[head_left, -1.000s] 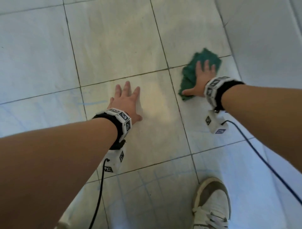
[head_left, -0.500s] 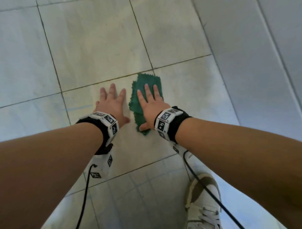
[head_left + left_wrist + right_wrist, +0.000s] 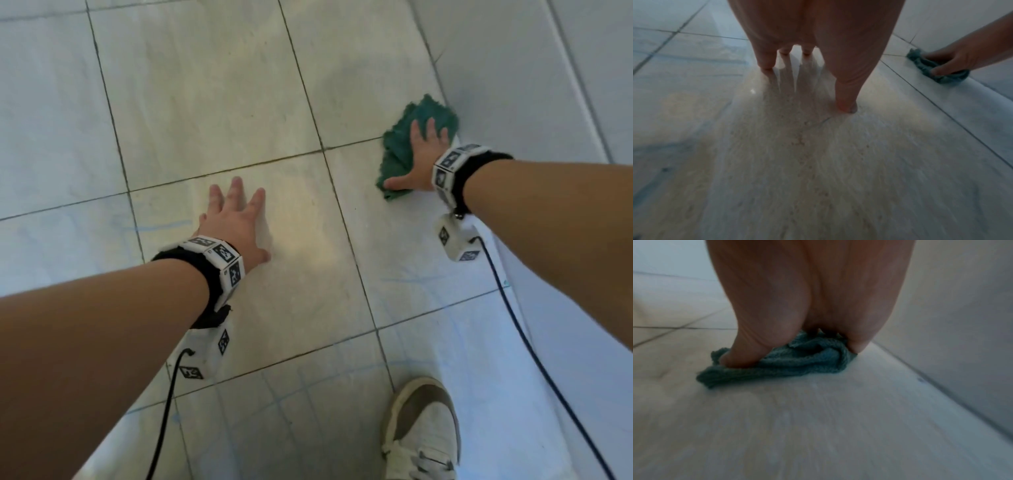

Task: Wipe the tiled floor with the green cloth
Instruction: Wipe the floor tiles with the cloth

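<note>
While head view shows right hand [image 3: 419, 164] flat, wrist view shows fingers [image 3: 740, 356] pressing bunched green cloth [image 3: 797, 366].

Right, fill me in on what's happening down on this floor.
A person is wiping the pale tiled floor by hand. The right hand presses flat on a crumpled green cloth, beside the wall's base. The left hand is spread flat on a bare tile, apparently for support. A white shoe shows below.
</note>
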The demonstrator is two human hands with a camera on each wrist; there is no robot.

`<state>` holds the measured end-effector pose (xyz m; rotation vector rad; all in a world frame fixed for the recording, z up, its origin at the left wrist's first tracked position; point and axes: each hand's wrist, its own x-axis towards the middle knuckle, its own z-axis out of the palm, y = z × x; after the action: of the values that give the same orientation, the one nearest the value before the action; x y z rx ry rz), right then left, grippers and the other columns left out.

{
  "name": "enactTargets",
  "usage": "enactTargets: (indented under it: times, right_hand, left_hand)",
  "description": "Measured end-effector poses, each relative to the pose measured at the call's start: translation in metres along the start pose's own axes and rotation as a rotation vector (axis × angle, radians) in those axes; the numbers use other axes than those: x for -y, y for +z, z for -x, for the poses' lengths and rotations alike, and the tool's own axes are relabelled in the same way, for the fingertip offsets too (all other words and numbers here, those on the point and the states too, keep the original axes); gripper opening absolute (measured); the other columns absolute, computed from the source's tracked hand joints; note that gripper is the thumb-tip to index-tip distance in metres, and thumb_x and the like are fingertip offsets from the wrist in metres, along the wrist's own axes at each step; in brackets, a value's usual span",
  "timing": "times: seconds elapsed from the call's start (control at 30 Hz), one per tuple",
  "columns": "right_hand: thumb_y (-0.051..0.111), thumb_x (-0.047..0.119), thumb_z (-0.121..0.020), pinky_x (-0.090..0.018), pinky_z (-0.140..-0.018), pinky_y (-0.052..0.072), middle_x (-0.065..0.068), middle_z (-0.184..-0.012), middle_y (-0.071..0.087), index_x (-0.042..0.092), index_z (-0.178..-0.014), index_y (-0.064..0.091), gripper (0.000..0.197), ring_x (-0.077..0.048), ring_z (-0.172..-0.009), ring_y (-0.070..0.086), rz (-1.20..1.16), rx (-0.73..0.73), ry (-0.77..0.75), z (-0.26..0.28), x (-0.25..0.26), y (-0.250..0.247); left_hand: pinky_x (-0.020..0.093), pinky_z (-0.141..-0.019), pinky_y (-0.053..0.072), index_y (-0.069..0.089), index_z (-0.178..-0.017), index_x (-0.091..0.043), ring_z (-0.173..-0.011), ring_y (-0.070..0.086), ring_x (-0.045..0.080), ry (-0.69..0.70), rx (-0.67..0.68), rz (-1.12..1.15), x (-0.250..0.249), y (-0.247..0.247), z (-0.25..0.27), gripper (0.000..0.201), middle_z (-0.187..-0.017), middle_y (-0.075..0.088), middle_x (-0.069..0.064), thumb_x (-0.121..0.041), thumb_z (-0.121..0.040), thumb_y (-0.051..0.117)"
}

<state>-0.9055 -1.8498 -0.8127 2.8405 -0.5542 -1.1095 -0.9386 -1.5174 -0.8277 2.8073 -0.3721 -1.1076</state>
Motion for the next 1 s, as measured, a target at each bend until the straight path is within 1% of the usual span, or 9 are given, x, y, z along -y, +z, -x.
enactTargets:
  times: [0.17,0.27,0.37,0.47,0.57,0.63,0.77,0.83,1.0]
  right_hand:
    - [0.07,0.068,-0.075,-0.048,-0.124,0.009,-0.016,-0.163,-0.021,0.014,-0.155,-0.022,0.133,-0.038,-0.151,-0.008,-0.001,0.036,0.042,0.029,-0.042,0.034]
    - [0.071,0.065,-0.076,-0.049,-0.124,0.006,-0.016,-0.162,-0.023,0.015,-0.154,-0.023,0.133,-0.041,-0.15,-0.01,-0.001,0.078,0.021,0.061,-0.036,0.051]
    - [0.072,0.065,-0.075,-0.05,-0.123,0.005,-0.015,-0.161,-0.028,0.015,-0.153,-0.026,0.135,-0.042,-0.149,-0.017,0.016,0.121,-0.053,0.101,0.002,0.066]
    - [0.072,0.063,-0.077,-0.051,-0.123,0.008,-0.014,-0.159,-0.033,0.017,-0.153,-0.027,0.133,-0.041,-0.147,-0.023,0.07,0.129,-0.239,0.133,0.065,0.082]
    - [0.077,0.059,-0.075,-0.049,-0.121,0.011,-0.009,-0.159,-0.035,0.021,-0.154,-0.025,0.134,-0.038,-0.147,-0.026,0.064,0.147,-0.386,0.155,0.124,0.103]
    - [0.078,0.058,-0.073,-0.048,-0.121,0.009,-0.007,-0.159,-0.036,0.023,-0.154,-0.024,0.135,-0.035,-0.147,-0.028,0.082,0.138,-0.42,0.157,0.137,0.113]
    - [0.074,0.061,-0.076,-0.044,-0.122,0.001,-0.012,-0.161,-0.029,0.018,-0.155,-0.021,0.131,-0.035,-0.148,-0.024,0.08,0.08,-0.373,0.141,0.105,0.095]
    - [0.07,0.064,-0.077,-0.044,-0.121,-0.004,-0.016,-0.161,-0.026,0.015,-0.155,-0.021,0.13,-0.038,-0.148,-0.021,0.029,0.052,-0.257,0.12,0.074,0.079]
    - [0.068,0.07,-0.075,-0.047,-0.123,-0.001,-0.018,-0.162,-0.023,0.015,-0.155,-0.021,0.132,-0.043,-0.149,-0.015,-0.089,0.025,0.015,0.084,-0.024,0.07]
  left_hand:
    - [0.054,-0.121,0.013,-0.002,-0.157,-0.033,-0.149,-0.017,0.034,0.011,-0.015,-0.003,-0.002,-0.001,0.002,0.107,-0.163,-0.022,0.0,-0.041,-0.083,0.075]
    - [0.054,-0.121,0.013,-0.001,-0.157,-0.033,-0.149,-0.017,0.034,0.007,-0.022,-0.009,-0.001,-0.001,0.001,0.105,-0.163,-0.021,0.0,-0.04,-0.084,0.074]
    - [0.054,-0.121,0.012,0.0,-0.157,-0.033,-0.149,-0.016,0.035,0.033,-0.047,-0.013,0.0,0.004,0.001,0.102,-0.164,-0.019,0.001,-0.041,-0.086,0.072]
    - [0.052,-0.122,0.011,0.001,-0.157,-0.033,-0.15,-0.014,0.035,0.054,-0.07,-0.029,0.004,0.009,0.001,0.099,-0.164,-0.018,0.002,-0.044,-0.087,0.07]
    - [0.051,-0.122,0.011,0.002,-0.157,-0.031,-0.15,-0.011,0.038,0.077,-0.092,-0.062,0.006,0.015,0.002,0.097,-0.164,-0.015,0.004,-0.046,-0.088,0.067]
    - [0.051,-0.122,0.012,0.002,-0.158,-0.031,-0.15,-0.01,0.038,0.079,-0.101,-0.082,0.003,0.017,0.003,0.097,-0.165,-0.014,0.005,-0.048,-0.088,0.067]
    - [0.051,-0.122,0.013,0.0,-0.157,-0.033,-0.15,-0.009,0.037,0.135,-0.087,-0.094,-0.019,0.021,0.009,0.099,-0.165,-0.014,0.004,-0.05,-0.086,0.068]
    - [0.051,-0.122,0.014,0.0,-0.157,-0.034,-0.15,-0.01,0.035,0.162,-0.062,-0.104,-0.033,0.022,0.01,0.1,-0.164,-0.016,0.002,-0.048,-0.086,0.069]
    - [0.053,-0.121,0.012,0.002,-0.157,-0.035,-0.15,-0.015,0.034,0.146,-0.045,-0.094,-0.049,0.022,0.011,0.099,-0.164,-0.019,0.0,-0.043,-0.086,0.071]
